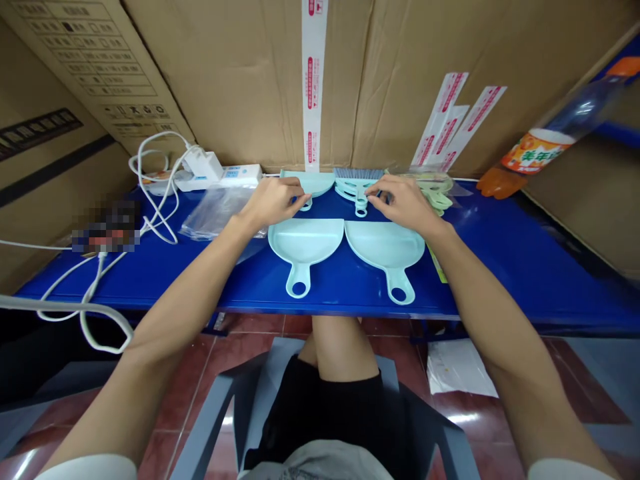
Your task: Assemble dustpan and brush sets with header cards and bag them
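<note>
Two pale mint dustpans lie side by side near the table's front edge, the left dustpan (306, 241) and the right dustpan (385, 245), handles toward me. Behind them, my left hand (276, 201) has its fingers curled over the near left side of a third dustpan (311, 182), covering part of it. What the thumb and fingers close on is hidden. My right hand (407, 207) is bent with its fingertips at the right edge of a small mint hand brush (357, 190) with grey bristles. Its thumb and forefinger are drawn together there.
Clear plastic bags (217, 213) lie left of my left hand. A white power strip (241, 175) and looped cables (155, 207) sit farther left. Pale green pieces (436, 193) lie behind my right wrist. An orange soda bottle (545, 147) leans at right. Cardboard (240, 87) walls the back.
</note>
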The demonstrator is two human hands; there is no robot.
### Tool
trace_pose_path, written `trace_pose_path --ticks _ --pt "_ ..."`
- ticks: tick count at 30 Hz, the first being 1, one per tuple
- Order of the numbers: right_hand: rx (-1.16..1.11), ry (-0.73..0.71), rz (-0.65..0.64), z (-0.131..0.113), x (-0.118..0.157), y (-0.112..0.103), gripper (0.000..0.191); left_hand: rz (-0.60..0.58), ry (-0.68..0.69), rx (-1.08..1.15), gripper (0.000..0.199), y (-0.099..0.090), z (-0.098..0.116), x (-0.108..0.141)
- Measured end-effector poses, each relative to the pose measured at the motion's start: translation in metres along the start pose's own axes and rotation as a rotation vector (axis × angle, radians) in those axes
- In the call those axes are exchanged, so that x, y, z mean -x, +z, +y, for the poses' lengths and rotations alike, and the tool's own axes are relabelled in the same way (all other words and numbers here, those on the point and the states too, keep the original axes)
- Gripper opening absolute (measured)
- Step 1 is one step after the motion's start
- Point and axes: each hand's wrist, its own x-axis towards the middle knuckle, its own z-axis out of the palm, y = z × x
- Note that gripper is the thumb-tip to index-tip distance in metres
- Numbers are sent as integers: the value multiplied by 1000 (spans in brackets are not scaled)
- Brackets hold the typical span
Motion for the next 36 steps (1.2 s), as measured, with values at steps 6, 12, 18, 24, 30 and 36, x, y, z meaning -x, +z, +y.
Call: trace_pose_path --ticks 6,12,18,24,30,36 --pt "-3 -2 -61 4 -2 4 26 -10 6 17 52 4 6 0" --pt "9 -17 -95 8 -1 5 23 -27 6 15 52 3 12 0" --pt "33 -8 -86 5 -1 8 30 -11 19 47 50 2 16 0" --pt "25 39 111 -9 0 2 35 -6 22 55 52 1 20 0" --pt "22 -32 180 0 -1 6 38 44 21 34 47 3 22 -1" --pt "33 -73 28 7 0 14 21 73 -2 52 47 5 23 -1"
